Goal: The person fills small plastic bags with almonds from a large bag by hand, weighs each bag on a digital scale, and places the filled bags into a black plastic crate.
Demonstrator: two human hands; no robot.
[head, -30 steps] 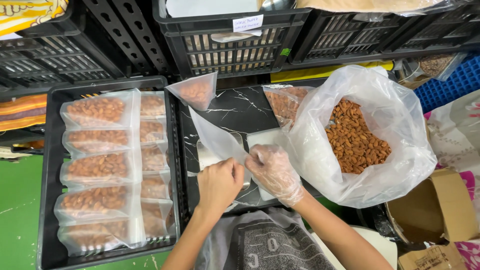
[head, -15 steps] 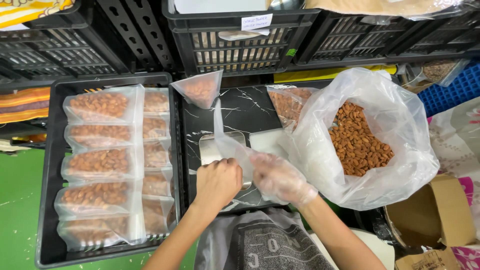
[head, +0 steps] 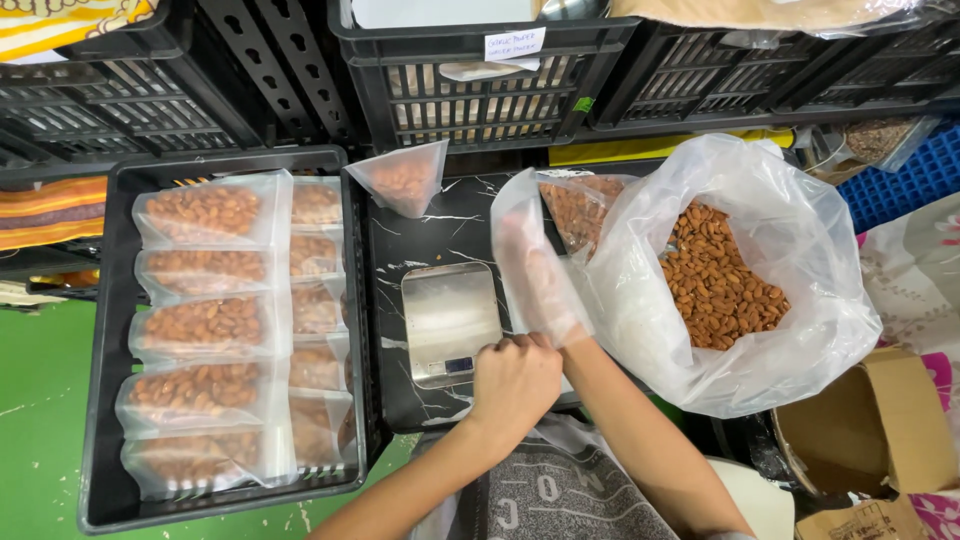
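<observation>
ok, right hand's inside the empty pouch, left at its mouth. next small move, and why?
Probably swing the clear empty plastic pouch over to the big clear bag of almonds and scoop. The gloved right hand sits inside the pouch, the bare left hand pinches its opening, the small silver kitchen scale is bare, and the black crate's pouches are already filled.

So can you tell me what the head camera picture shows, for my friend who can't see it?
A person's left hand pulls a thin clear plastic glove onto the right hand above a small steel kitchen scale. To the right sits a big clear bag of almonds; to the left, a black crate holds sealed pouches of almonds.
</observation>
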